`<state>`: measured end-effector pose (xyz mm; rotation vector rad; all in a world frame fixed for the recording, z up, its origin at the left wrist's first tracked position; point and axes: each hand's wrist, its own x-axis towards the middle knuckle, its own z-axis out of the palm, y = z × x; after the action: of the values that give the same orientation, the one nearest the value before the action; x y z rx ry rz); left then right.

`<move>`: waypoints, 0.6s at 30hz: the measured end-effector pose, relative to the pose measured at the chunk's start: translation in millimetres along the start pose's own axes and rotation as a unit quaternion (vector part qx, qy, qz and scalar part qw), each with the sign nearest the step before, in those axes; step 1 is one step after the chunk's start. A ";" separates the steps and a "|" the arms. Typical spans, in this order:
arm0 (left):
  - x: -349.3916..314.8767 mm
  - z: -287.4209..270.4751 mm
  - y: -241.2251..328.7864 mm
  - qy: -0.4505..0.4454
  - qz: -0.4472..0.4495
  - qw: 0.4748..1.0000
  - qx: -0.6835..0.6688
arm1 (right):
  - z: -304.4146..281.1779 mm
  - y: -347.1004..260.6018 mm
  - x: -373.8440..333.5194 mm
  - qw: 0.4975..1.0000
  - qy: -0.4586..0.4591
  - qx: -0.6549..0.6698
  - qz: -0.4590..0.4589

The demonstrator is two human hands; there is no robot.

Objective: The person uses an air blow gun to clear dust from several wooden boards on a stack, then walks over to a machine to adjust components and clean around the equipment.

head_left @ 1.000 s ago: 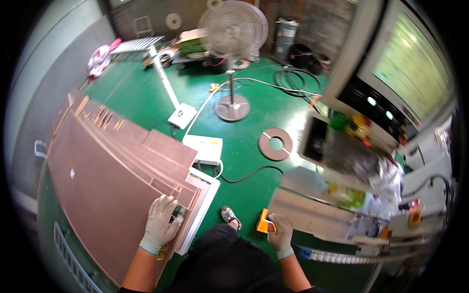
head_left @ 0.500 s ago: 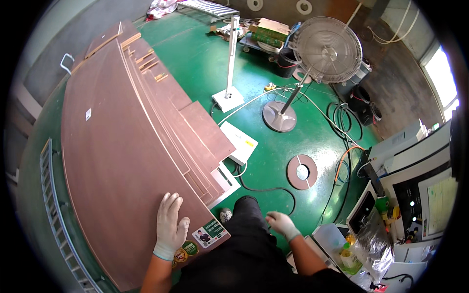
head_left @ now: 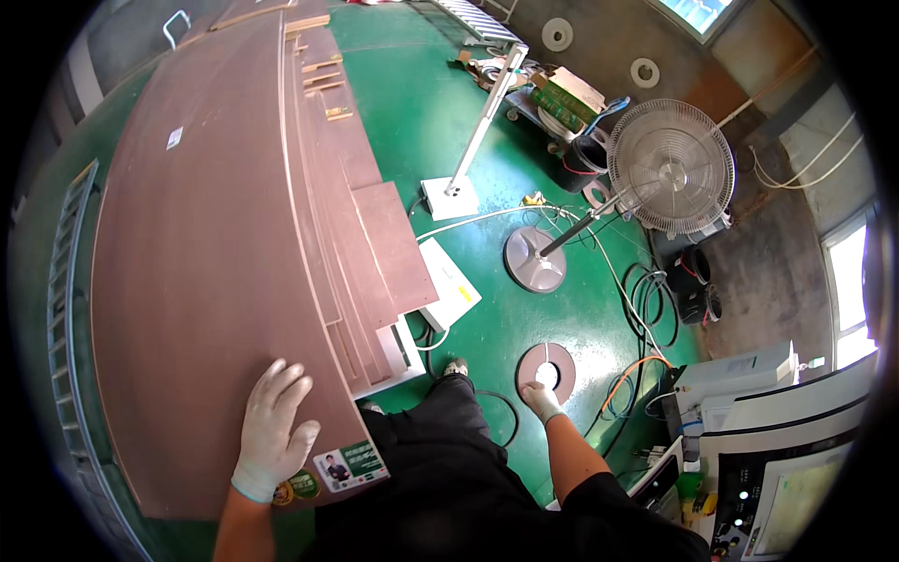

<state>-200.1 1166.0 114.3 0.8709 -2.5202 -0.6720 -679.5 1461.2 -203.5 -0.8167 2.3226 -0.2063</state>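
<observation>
My left hand (head_left: 273, 433), in a white work glove, lies open on a large reddish-brown sheet (head_left: 201, 281). Its fingers are stretched and the thumb stands out to the side. Close to the wrist, a picture label (head_left: 350, 465) and round stickers (head_left: 298, 486) mark the sheet's near corner. My right hand (head_left: 542, 401), gloved too, hangs over the floor at my right side. It overlaps a brown split ring (head_left: 559, 363) in the picture; contact cannot be made out. The right fingers are partly hidden, and no held thing shows.
Smaller brown boards (head_left: 389, 244) lie along the large sheet's right edge. Beyond stand a white post (head_left: 487, 117) and a pedestal fan (head_left: 670, 167). Cables (head_left: 646, 300) run over the green floor (head_left: 468, 337). A machine with a screen (head_left: 791, 506) is at right, a ladder (head_left: 66, 309) at left.
The view has turned to the right and I have shifted forward along the sheet. My right hand has swung outward; my left hand stays spread on the sheet.
</observation>
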 end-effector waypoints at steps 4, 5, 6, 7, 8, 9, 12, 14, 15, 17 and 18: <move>1.7 5.4 13.5 0.039 -0.066 0.997 -0.014 | -5.9 14.9 52.8 1.000 0.002 0.009 -0.014; 7.7 10.5 17.5 0.040 -0.084 0.995 -0.031 | -4.6 46.7 62.5 0.998 0.016 -0.022 -0.062; 3.2 20.4 18.1 0.084 -0.094 0.992 -0.025 | -5.8 34.4 66.0 1.000 0.007 0.017 -0.018; -0.3 25.1 20.6 0.139 -0.117 0.983 -0.012 | -27.3 -17.6 75.3 0.999 -0.012 0.050 0.008; 19.9 18.4 34.1 0.115 -0.103 0.988 0.011 | -51.7 -46.0 73.6 0.995 -0.027 0.080 0.049; 44.3 12.4 49.4 0.086 -0.081 0.993 0.028 | -61.2 -42.6 71.0 0.993 -0.036 0.088 0.073; 80.2 34.6 73.3 0.070 -0.056 0.991 0.097 | -83.0 -9.3 86.1 0.981 -0.065 0.120 0.136; 131.3 54.3 106.2 0.031 -0.063 0.987 0.142 | -82.4 29.9 95.6 0.973 -0.046 0.170 0.146; 155.2 66.8 108.4 -0.007 -0.037 0.988 0.148 | -85.2 48.6 100.5 0.969 -0.030 0.195 0.151; 192.1 96.3 108.1 -0.115 -0.015 0.977 0.178 | -99.4 72.7 97.9 0.924 0.023 0.303 0.230; 207.2 116.0 105.2 -0.155 0.028 0.975 0.155 | -101.2 96.2 102.8 0.913 0.063 0.322 0.243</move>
<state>-458.5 1139.7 120.2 0.8471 -2.9759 -0.4298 -852.4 1468.5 -213.7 0.1081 2.2691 -0.7647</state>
